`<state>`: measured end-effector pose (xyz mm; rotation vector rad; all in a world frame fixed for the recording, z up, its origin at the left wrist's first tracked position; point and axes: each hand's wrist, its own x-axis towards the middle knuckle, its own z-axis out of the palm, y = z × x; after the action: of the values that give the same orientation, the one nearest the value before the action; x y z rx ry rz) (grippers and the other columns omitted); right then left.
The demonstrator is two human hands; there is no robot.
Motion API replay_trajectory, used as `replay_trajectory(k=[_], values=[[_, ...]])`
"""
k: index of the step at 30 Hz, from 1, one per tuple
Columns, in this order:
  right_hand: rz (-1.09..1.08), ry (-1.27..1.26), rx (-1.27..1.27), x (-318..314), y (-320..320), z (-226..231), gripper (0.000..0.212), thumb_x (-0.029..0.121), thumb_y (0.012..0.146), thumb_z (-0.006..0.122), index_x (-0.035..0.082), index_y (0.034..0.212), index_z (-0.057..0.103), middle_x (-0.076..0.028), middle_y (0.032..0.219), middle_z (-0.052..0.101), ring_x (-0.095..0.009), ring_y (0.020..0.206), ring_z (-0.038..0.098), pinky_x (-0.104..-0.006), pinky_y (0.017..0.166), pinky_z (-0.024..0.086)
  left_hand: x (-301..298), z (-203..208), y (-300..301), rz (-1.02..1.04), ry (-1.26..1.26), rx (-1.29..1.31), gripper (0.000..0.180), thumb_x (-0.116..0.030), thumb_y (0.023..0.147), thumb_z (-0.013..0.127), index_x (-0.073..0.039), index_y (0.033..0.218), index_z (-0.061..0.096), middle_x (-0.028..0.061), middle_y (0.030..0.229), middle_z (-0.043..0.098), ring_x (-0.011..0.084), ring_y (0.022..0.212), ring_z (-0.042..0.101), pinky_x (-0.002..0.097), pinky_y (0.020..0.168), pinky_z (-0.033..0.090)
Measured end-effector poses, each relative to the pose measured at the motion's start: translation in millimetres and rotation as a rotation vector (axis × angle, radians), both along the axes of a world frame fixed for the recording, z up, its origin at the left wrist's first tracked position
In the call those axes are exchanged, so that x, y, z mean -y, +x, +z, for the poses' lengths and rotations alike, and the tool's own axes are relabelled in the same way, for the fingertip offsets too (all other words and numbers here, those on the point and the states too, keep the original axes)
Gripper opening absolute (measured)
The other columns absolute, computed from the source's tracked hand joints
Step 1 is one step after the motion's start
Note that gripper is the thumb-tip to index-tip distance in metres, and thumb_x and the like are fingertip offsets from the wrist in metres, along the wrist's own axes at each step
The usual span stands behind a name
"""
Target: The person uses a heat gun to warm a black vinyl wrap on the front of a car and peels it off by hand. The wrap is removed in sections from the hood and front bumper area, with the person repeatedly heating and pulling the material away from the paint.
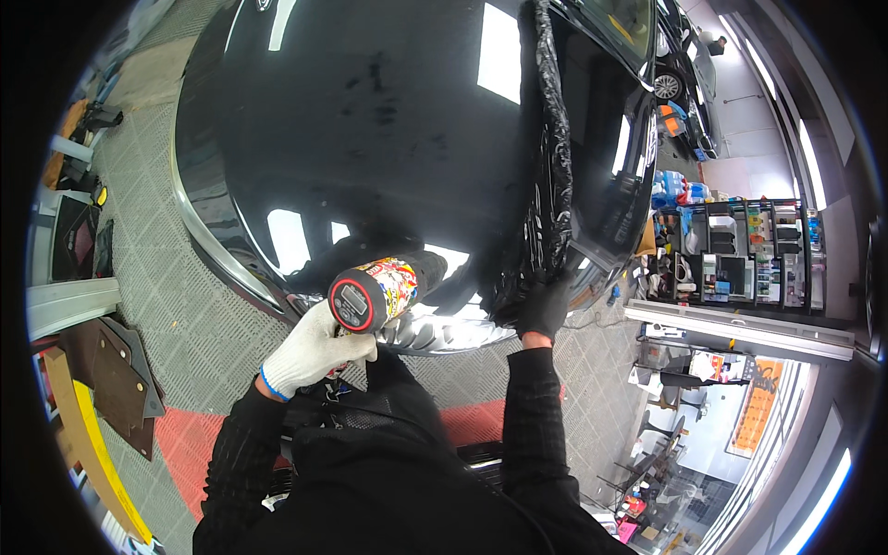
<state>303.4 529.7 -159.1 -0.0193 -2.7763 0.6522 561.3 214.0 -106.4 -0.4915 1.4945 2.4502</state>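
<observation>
My left hand [319, 351], in a white knit glove with a blue cuff edge, is closed round the handle of a heat gun [393, 289]. The gun has a red-ringed back with a small display and a colourful patterned body; its dark nozzle points toward the car's front edge. In a black glove, my right hand [542, 310] grips black film [532, 273] at the hood's front right corner; its fingertips blend into the dark film. From there the film runs wrinkled and bunched along the right side of the glossy black hood [370, 157].
A shelf unit [740, 250] with many goods stands at the right. Another black car [684, 74] is parked at the far right. Brown floor mats [106, 379] lie at the left beside a yellow-edged board [106, 462]. Grey and red grid tiles [185, 444] cover the floor.
</observation>
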Motion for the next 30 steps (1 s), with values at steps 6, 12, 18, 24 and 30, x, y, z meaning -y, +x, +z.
replay_trajectory(k=[6, 12, 18, 24, 30], values=[[0.065, -0.957, 0.550, -1.8, -12.7, -24.1, 0.035, 0.037, 0.109, 0.058, 0.004, 0.115, 0.068, -0.017, 0.099, 0.075, -0.032, 0.085, 0.073, -0.0460, 0.071, 0.058, 1.6, -1.7, 6.9, -0.010, -0.010, 0.050, 0.010, -0.005, 0.095, 0.071, 0.000, 0.104, 0.069, 0.0053, 0.086, 0.073, 0.0116, 0.079, 0.071, 0.0289, 0.073, 0.059], [0.025, -1.426, 1.185, -22.9, -35.2, -32.8, 0.043, 0.043, 0.113, 0.051, 0.006, 0.121, 0.071, -0.010, 0.092, 0.076, -0.022, 0.073, 0.072, -0.0356, 0.064, 0.059, 1.6, -6.4, 6.4, -0.009, 0.027, 0.036, 0.017, -0.005, 0.095, 0.072, 0.000, 0.111, 0.068, 0.0059, 0.089, 0.074, 0.0121, 0.079, 0.071, 0.0291, 0.072, 0.060], [0.088, -0.423, 0.631, -14.6, -31.6, -63.1, 0.055, 0.049, 0.109, 0.058, -0.003, 0.110, 0.078, -0.013, 0.093, 0.078, -0.028, 0.087, 0.073, -0.0418, 0.077, 0.055, 3.7, -11.5, 3.6, 0.001, -0.002, 0.018, 0.016, -0.004, 0.096, 0.070, 0.000, 0.112, 0.069, 0.0053, 0.088, 0.074, 0.0115, 0.080, 0.071, 0.0288, 0.074, 0.060], [-0.114, 0.086, 0.085, 25.3, 3.2, -63.2, 0.053, 0.045, 0.100, 0.068, 0.002, 0.132, 0.069, -0.026, 0.136, 0.064, -0.043, 0.123, 0.064, -0.0527, 0.104, 0.053, 8.4, -15.5, 0.3, -0.017, 0.026, 0.010, 0.036, -0.001, 0.093, 0.067, 0.004, 0.129, 0.070, 0.0085, 0.108, 0.079, 0.0116, 0.087, 0.074, 0.0279, 0.076, 0.061], [0.221, 0.285, 0.026, 42.2, -0.8, -69.1, 0.099, 0.061, 0.094, 0.067, -0.003, 0.162, 0.035, -0.026, 0.165, 0.042, -0.043, 0.153, 0.042, -0.0555, 0.128, 0.030, 16.3, -14.3, -2.9, -0.021, -0.021, 0.076, 0.034, -0.001, 0.093, 0.068, 0.004, 0.126, 0.072, 0.0074, 0.103, 0.079, 0.0098, 0.082, 0.072, 0.0263, 0.072, 0.059]])
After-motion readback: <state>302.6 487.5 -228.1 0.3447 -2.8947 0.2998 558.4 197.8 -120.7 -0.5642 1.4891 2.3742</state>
